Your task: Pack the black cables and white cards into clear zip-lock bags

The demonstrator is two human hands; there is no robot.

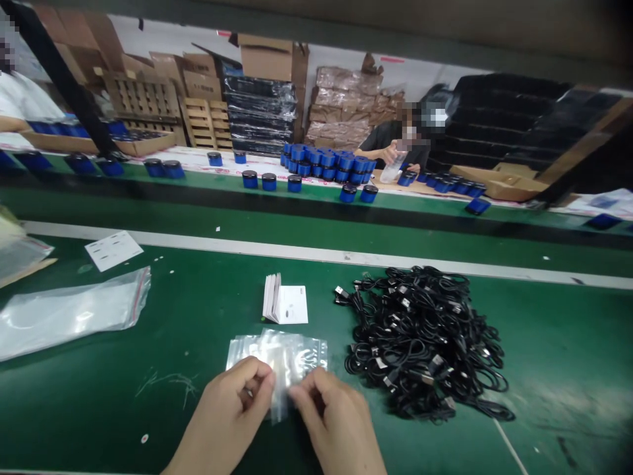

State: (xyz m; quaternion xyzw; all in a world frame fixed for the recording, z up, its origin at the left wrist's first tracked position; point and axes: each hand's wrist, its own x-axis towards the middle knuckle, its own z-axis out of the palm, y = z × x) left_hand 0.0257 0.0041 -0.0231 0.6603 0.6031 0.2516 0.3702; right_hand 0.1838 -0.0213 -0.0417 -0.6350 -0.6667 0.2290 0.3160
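Both my hands are at the near edge of a green table (148,356), pinching one small clear plastic bag (279,389) between them. My left hand (232,409) has its fingers curled and closed on the bag's left side. My right hand (336,415) is closed on its right side. The bag comes off a small stack of clear zip bags (297,349) lying just beyond my fingers. A stack of white leaflets (285,303) lies past the bags. A heap of coiled black cables (425,336) sits to the right.
A large clear bag (69,313) and a white label sheet (113,249) lie at the left. Beyond a green conveyor belt (316,224), many blue round speakers (326,165) stand on a far bench, where another person (395,145) handles something. Cartons and pallets are stacked behind.
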